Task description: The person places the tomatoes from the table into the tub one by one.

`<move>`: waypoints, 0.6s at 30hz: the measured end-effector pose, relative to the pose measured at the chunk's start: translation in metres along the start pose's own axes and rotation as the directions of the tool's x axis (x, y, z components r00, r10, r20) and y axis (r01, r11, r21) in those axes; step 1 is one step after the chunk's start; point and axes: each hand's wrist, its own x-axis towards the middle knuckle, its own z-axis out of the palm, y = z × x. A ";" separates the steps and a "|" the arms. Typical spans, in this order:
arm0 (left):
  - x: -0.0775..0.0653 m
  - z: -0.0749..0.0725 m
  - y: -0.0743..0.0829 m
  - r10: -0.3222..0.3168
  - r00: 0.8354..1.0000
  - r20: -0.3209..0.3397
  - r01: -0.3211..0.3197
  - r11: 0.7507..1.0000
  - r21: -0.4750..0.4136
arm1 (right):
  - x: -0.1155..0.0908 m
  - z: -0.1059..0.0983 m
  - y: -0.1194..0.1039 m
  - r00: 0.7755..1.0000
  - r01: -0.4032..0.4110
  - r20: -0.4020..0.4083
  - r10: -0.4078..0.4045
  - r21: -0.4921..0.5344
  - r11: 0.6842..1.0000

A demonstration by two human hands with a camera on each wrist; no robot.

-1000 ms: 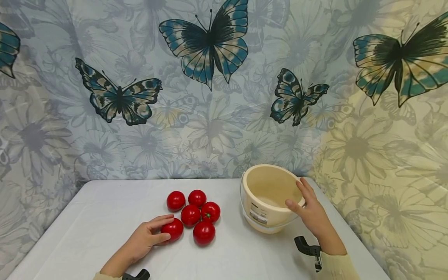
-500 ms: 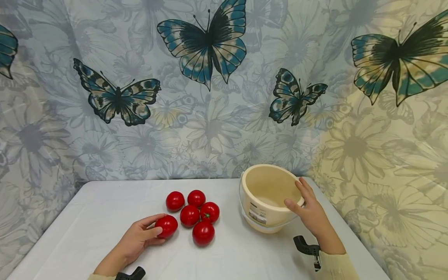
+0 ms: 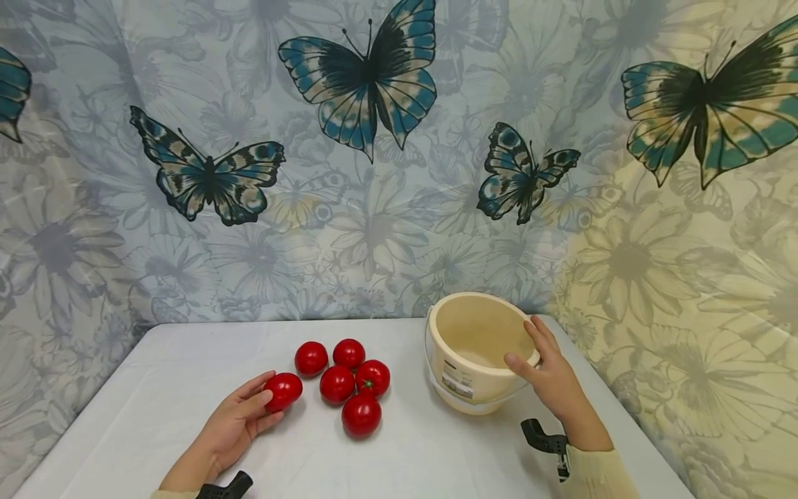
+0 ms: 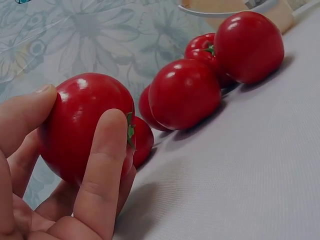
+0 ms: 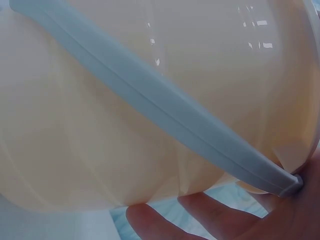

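Observation:
My left hand (image 3: 233, 423) holds a red tomato (image 3: 284, 392) between thumb and fingers at the left of the group. A green stem end shows on this tomato (image 4: 82, 125) in the left wrist view, and it looks raised above the cloth. Several other red tomatoes (image 3: 337, 385) sit close together on the table just to the right. My right hand (image 3: 557, 381) grips the right rim of a cream bucket (image 3: 449, 350), its thumb over the rim. In the right wrist view, fingertips (image 5: 142, 215) touch the bucket's outer wall.
White cloth covers the table (image 3: 187, 367). The bucket's pale handle (image 5: 150, 100) hangs down around its side. Behind the table stands a butterfly-patterned backdrop (image 3: 374, 263). Black wrist mounts (image 3: 545, 440) sit on both wrists.
My left hand has moved left and slightly away from me with the tomato, separating it from the others. The right hand and the bucket have stayed in place.

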 end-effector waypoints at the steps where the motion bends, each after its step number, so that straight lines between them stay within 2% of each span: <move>1: 0.000 0.000 0.000 -0.006 1.000 -0.006 0.006 1.000 -0.006 | 0.000 0.000 0.000 1.000 0.000 0.000 0.000 -0.001 1.000; 6: 0.001 -0.001 0.001 -0.022 1.000 -0.019 0.022 0.999 -0.032 | 0.000 0.000 0.001 1.000 0.002 -0.003 -0.002 0.003 1.000; 9: 0.002 -0.001 0.003 -0.034 0.998 -0.049 0.029 0.996 -0.088 | 0.001 0.000 0.001 1.000 0.002 -0.001 -0.002 0.006 1.000; 13: 0.001 0.000 0.010 -0.058 0.994 -0.094 0.036 0.976 -0.216 | 0.001 0.000 0.000 1.000 -0.006 0.004 0.006 0.018 1.000; 18: 0.004 -0.001 0.025 -0.075 0.993 -0.092 0.042 0.946 -0.322 | 0.001 0.000 0.000 1.000 -0.011 0.000 0.011 0.017 1.000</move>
